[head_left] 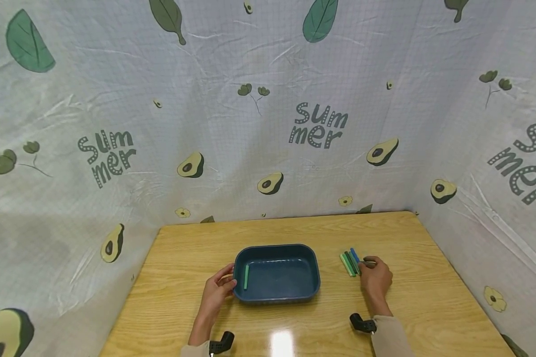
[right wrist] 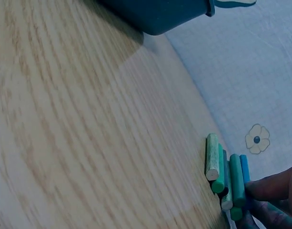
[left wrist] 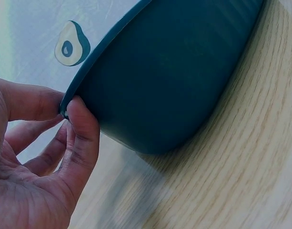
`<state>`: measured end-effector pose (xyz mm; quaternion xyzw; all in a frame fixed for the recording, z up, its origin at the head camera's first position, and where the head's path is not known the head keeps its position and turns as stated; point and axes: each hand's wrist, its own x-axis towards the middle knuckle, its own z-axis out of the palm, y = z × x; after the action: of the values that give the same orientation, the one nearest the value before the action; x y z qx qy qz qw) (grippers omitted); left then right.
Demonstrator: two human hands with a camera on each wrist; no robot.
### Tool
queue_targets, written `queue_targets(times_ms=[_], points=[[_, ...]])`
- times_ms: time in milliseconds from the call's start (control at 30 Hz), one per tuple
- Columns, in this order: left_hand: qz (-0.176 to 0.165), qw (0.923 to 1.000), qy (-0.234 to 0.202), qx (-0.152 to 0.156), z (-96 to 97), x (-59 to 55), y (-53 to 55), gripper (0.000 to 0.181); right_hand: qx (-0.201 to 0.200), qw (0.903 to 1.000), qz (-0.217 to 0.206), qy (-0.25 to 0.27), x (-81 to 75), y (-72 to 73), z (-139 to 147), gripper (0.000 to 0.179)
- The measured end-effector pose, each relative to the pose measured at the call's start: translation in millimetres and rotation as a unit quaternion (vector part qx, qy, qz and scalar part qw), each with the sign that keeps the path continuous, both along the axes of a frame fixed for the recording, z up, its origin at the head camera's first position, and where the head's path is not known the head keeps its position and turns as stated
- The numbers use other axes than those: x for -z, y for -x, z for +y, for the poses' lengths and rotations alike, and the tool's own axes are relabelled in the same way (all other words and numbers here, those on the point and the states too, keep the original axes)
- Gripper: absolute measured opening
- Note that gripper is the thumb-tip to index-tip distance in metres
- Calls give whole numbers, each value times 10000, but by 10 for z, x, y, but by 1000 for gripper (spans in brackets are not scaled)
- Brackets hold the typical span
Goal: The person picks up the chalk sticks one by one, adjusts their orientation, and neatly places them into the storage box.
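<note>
In the head view my left hand (head_left: 216,290) pinches the left rim of a dark blue plastic box (head_left: 277,300) between thumb and fingers. One green chalk stick (head_left: 246,277) lies inside, near that end. To the right of the box, my right hand (head_left: 376,277) has its bent fingers at a row of chalk sticks in green shades. Its fingertips touch the lower part of a blue chalk stick (right wrist: 245,167), beside a teal chalk stick (right wrist: 237,179). Whether they grip one is hidden. A pale green chalk stick (right wrist: 212,157) is at the row's other side.
Everything stands on a wooden table (head_left: 187,253). White printed sheeting (head_left: 223,129) rises behind it and along both sides. Dark wrist cameras (head_left: 362,324) sit on both forearms. A stretch of table separates the box from the chalk row.
</note>
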<state>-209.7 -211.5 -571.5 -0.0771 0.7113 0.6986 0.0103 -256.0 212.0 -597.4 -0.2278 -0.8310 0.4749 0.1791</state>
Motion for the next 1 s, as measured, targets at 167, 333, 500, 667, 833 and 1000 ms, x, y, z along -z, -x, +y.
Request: queue_targets(times_ms=[167,333,500,667,833,1000], points=[[40,10000,1,18,11,16,-13,48,-10,9998,-34,208,-20,-24,7,24],[56,10000,-39,9,9,10,-8,49,-104,9988,-68,470,-44,-33,39,26],[59,10000,-26,19,4,3,-5,49,-242,9973,-110,686,-87,-45,73,30],[41,10000,-34,14,0,4,-5,49,-510,9955,-257,755,-138,-55,109,32],[57,10000,-32,16,2,3,-3,49,-1023,9837,-581,1363,-188,-61,152,40],[61,10000,-13,-10,4,9,7,49,-1465,9653,-833,1995,-216,-68,187,49]])
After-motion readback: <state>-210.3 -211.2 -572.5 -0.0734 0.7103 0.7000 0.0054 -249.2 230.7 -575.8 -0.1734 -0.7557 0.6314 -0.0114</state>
